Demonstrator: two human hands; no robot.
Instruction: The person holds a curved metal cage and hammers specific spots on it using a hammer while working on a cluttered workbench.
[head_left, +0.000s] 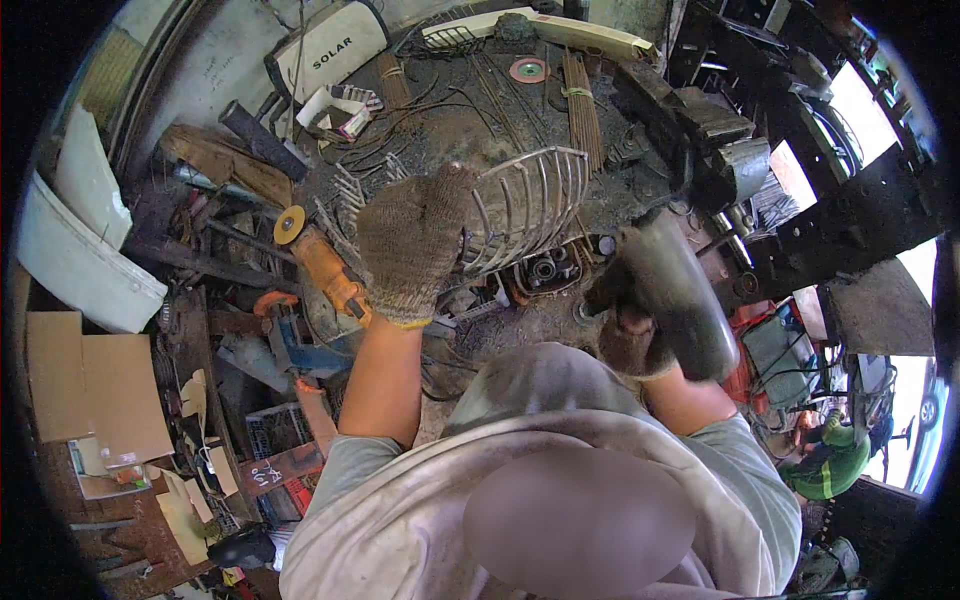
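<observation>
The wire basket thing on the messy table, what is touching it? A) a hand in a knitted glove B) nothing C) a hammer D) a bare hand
A: the left hand, in a grey-brown knitted glove, rests on the side of the curved wire basket, gripping its bars.

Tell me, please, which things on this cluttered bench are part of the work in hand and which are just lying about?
In hand:
- left hand in a knitted glove, gripping the curved white wire cage
- right hand, gloved, holding a dark grey cylindrical tool

Lying about:
- orange angle grinder
- bundle of thin rusty rods
- round pink-and-green disc
- brown cardboard sheets
</observation>
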